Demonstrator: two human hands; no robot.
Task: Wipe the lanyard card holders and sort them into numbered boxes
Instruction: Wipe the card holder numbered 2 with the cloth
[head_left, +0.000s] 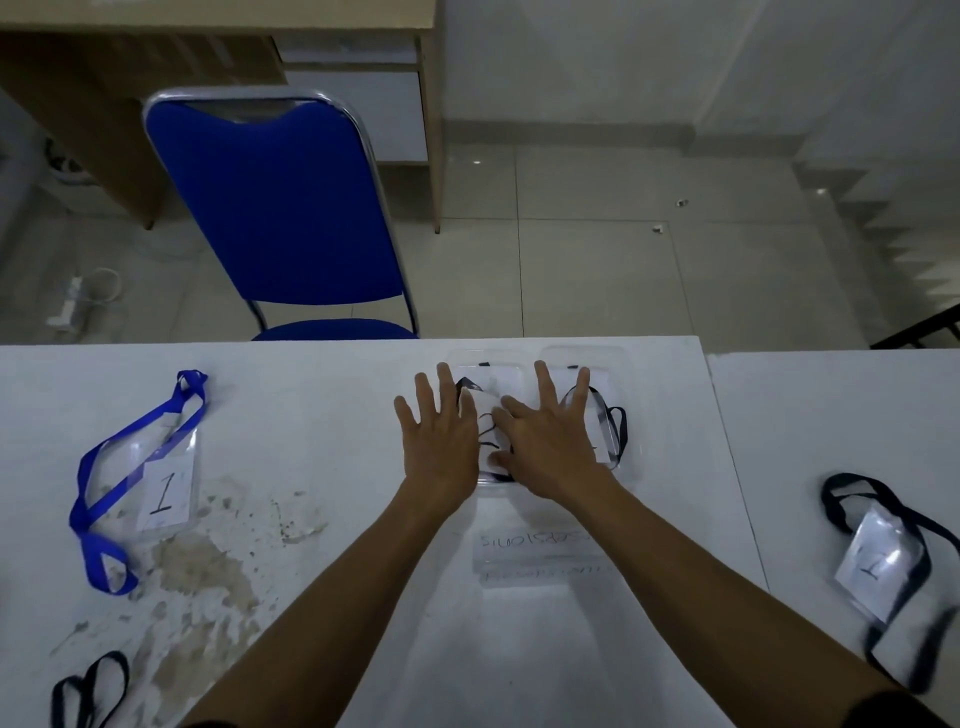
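Black lanyard (88, 691) cut off – hands hide box (618, 364) contents.

Bare table (332, 395) lies open between the blue-lanyard card holder (156, 483) near the left edge and the clear boxes (535, 410) at the far edge. A black-lanyard holder (878, 566) blocks the right side; another black lanyard (88, 691) occupies the near-left corner.

Left hand (441, 441), right hand (550, 441), flat, fingers spread, arms outstretched
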